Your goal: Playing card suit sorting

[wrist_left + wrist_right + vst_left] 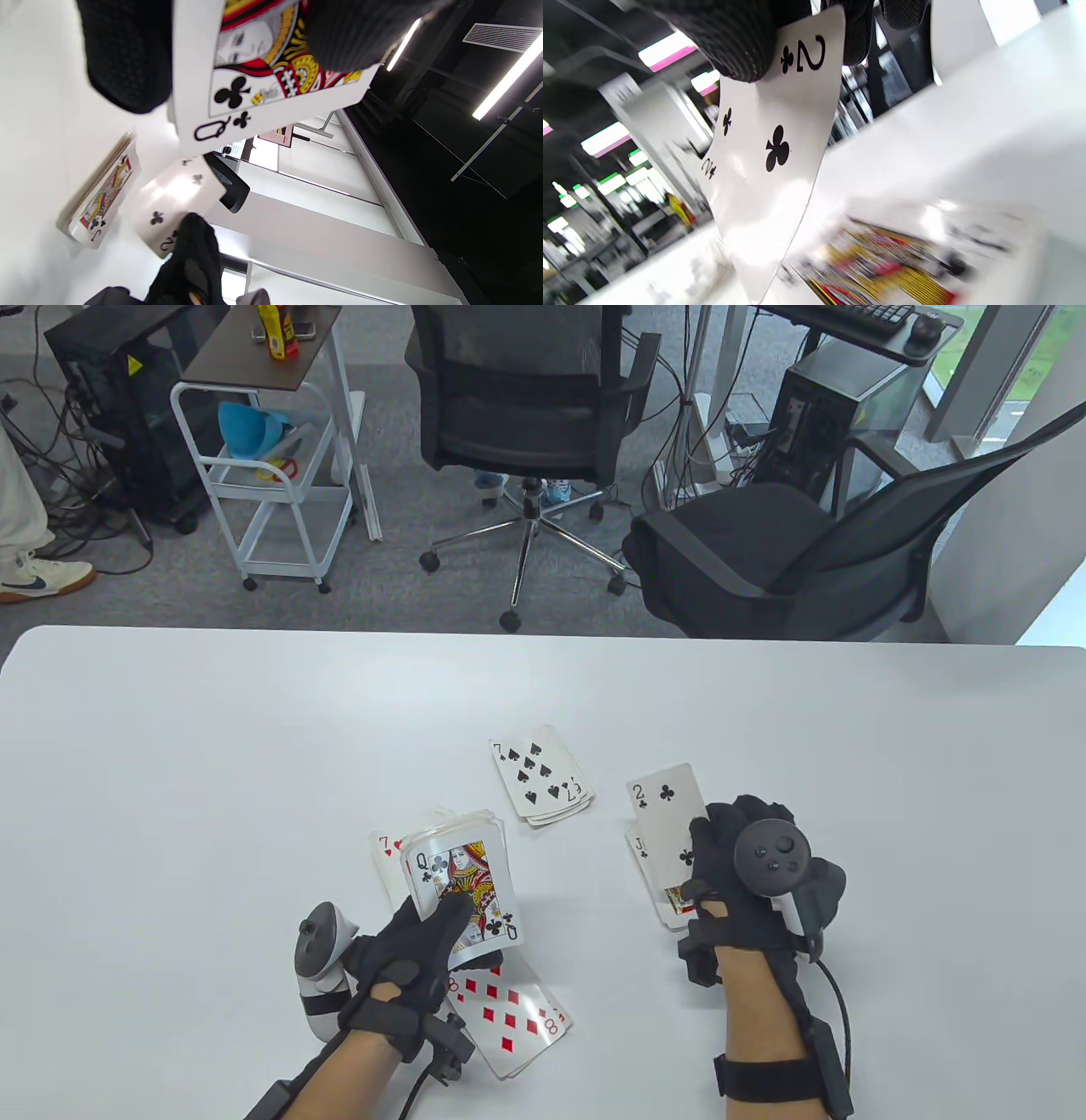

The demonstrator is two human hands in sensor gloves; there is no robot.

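Room: an office floor with grey carpet beyond the table, two black mesh office chairs point(526, 398), a white wheeled trolley point(271, 475) and black computer towers
Surface: a smooth white table point(170, 780) with rounded far corners, carrying several small piles of playing cards
Left hand: the black-gloved left hand point(407, 959) has its fingers curled round a thick deck of cards point(462, 891), thumb lying across the face of the top card, a queen of clubs; in the left wrist view the queen is tilted up off the table between fingers and thumb
Right hand: the black-gloved right hand point(747, 865) pinches a single two of clubs card point(666, 802) by its near end; the right wrist view shows thumb and fingers closed on the corner bearing the 2, the card hanging above the table
Clubs pile: a small face-up stack topped by a jack of clubs point(666, 891) lies just under the right hand and the held two
Spades pile: a face-up stack topped by a seven of spades point(539, 776) sits between the hands, farther out
Hearts pile: a red seven card point(386, 857) shows at the deck's left edge, mostly covered
Diamonds pile: an eight of diamonds stack point(513, 1010) lies near the left wrist
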